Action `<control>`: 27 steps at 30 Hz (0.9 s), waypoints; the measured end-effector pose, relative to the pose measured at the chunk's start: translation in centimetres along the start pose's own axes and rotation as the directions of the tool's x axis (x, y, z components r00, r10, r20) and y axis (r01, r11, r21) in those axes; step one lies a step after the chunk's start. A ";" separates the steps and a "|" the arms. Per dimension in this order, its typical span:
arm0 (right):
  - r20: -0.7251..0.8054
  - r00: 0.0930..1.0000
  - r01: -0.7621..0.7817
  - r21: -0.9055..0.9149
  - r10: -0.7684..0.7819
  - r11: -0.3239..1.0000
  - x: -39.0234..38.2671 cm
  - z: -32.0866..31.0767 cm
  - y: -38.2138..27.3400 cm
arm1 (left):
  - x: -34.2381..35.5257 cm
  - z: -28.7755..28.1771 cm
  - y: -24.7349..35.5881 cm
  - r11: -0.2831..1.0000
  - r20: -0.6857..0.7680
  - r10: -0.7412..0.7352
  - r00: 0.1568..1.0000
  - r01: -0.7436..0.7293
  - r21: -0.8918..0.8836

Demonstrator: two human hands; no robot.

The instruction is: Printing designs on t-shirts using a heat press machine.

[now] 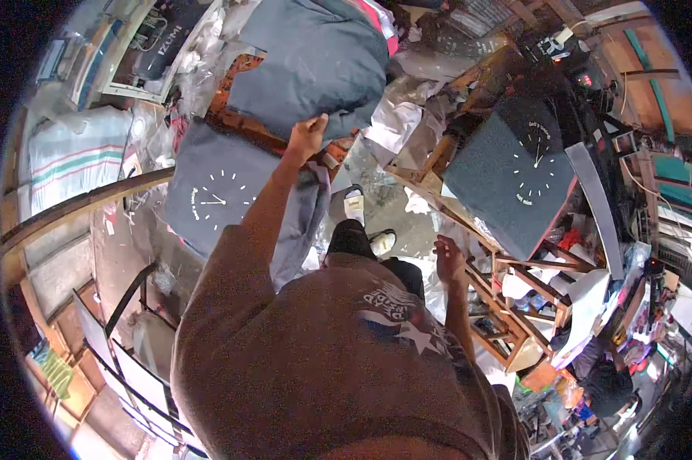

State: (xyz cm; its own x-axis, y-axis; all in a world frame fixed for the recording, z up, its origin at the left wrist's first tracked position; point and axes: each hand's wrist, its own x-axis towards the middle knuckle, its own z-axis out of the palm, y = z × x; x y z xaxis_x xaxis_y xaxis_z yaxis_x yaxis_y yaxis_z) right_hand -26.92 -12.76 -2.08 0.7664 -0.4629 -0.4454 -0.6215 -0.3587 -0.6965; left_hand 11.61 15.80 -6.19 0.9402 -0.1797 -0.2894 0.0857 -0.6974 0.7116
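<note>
A pile of dark grey cloth point(315, 69) lies on a wooden surface at the far middle. My left hand point(308, 138) reaches forward to its near edge, fingers closed on the cloth there. Just nearer, on the left, is a grey cloth panel point(200, 157) printed with a white clock dial; my left forearm crosses over part of it. My right hand point(448, 261) hangs low beside my body, its fingers loosely bent and apart, holding nothing. It is nearest to a wooden frame point(507, 330) on the right.
Another grey dial-printed cloth panel point(484, 169) rests on the right-hand bench. White scraps point(396, 119) and clear plastic litter the space between the two work surfaces. A long wooden rail point(93, 203) runs along the left. Another person point(607, 383) is at the lower right.
</note>
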 end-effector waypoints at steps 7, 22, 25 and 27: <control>0.060 0.998 -0.019 0.077 0.014 0.997 0.1 0.9 2.7 | 0.7 -0.5 -0.4 0.969 0.014 0.060 0.998 -0.055 -0.241; 0.088 0.990 -0.140 0.385 0.114 0.912 -2.6 3.5 11.6 | 2.7 -5.5 2.3 0.923 0.316 -0.069 0.946 0.180 -0.340; 0.154 0.979 -0.201 0.582 0.135 0.788 -2.8 3.7 15.3 | 2.4 -5.5 3.0 0.908 0.481 0.068 0.874 0.145 -0.393; 0.245 0.966 -0.243 0.737 0.086 0.631 -2.4 3.5 14.9 | 2.5 -4.7 1.6 0.893 0.431 0.087 0.898 0.122 -0.434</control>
State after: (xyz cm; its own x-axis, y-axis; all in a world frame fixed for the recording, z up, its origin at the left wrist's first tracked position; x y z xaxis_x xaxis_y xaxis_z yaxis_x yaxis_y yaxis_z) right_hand -37.50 -14.19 -13.34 0.7262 -0.2794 -0.6281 -0.4586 0.4838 -0.7454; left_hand 15.63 17.50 -2.70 0.7094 -0.5213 -0.4743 0.3344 -0.3435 0.8776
